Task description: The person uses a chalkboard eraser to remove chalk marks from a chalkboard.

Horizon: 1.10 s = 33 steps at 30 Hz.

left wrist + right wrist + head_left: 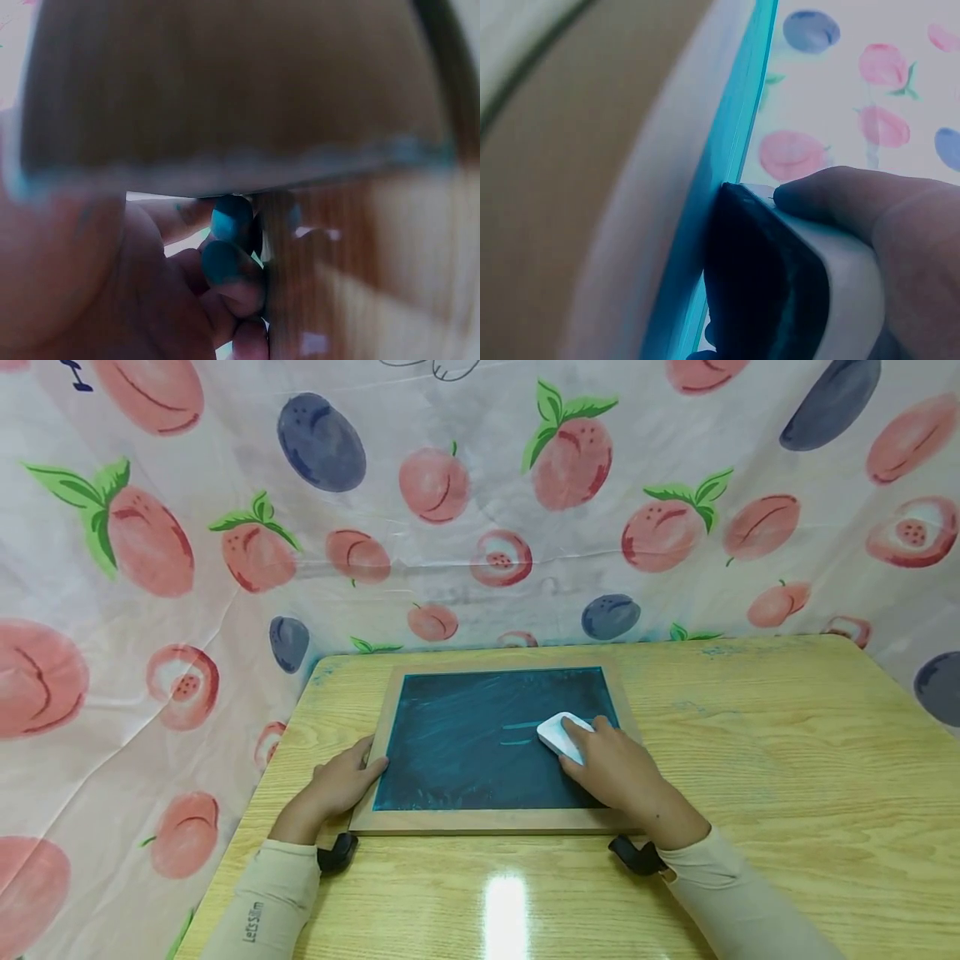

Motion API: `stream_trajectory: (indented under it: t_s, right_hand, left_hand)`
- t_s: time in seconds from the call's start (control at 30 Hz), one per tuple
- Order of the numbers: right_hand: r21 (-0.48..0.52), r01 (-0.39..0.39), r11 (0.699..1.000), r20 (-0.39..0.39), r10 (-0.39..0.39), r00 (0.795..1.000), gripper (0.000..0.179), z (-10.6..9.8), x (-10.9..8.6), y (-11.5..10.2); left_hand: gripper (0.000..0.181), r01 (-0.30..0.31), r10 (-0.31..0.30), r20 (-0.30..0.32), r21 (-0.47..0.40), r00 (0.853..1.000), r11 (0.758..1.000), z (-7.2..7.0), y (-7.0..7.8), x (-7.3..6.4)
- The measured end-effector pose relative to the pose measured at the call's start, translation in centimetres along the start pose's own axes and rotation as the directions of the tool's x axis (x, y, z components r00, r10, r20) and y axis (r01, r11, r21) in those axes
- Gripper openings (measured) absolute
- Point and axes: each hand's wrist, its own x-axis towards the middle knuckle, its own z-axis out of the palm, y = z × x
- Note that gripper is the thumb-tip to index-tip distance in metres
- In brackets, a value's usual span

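Observation:
A wood-framed chalkboard (457, 768) lies on the table, its dark surface smeared with blue chalk. My left hand (341, 783) grips the left side of its frame, thumb on top. In the left wrist view, blue-stained fingertips (223, 261) curl in beside the frame's underside. On the right half of the board, my right hand (621, 770) holds a white chalkboard eraser (555, 732) between thumb and fingers. The right wrist view shows the eraser's dark face (761, 277) tilted, one edge at the board. Two short blue chalk lines (517, 742) end at the eraser's left side.
The yellow wood-grain table (772, 760) extends right of the board, with faint blue chalk smudges near its back edge. A fruit-printed cloth (480, 435) hangs behind and along the left side. Light reflects off the table in front.

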Motion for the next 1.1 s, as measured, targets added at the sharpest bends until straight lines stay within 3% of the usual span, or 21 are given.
stream_trajectory:
  t_s: [0.4,0.53,0.8,1.1]
  right_hand:
    - [-0.013,0.039,0.999,-0.039,-0.040,0.998,0.056,0.0,0.2,0.2]
    - [-0.002,0.046,0.999,-0.013,-0.046,0.999,0.057,0.1,0.2,-0.3]
    - [0.019,0.097,0.995,0.039,-0.098,0.994,0.058,1.0,0.2,-3.9]
    - [0.059,0.240,0.969,0.057,-0.243,0.968,0.056,1.9,-0.7,-7.8]
  left_hand:
    - [0.063,0.003,-0.003,-0.001,0.004,1.000,1.000,-0.1,-0.1,-0.1]
    - [0.062,0.000,0.000,-0.002,0.003,1.000,1.000,-0.1,0.0,0.0]
    - [0.063,0.014,-0.014,0.002,0.008,1.000,1.000,-0.1,0.1,0.0]
    - [0.064,0.022,-0.022,0.002,0.006,1.000,1.000,-0.1,0.1,0.2]
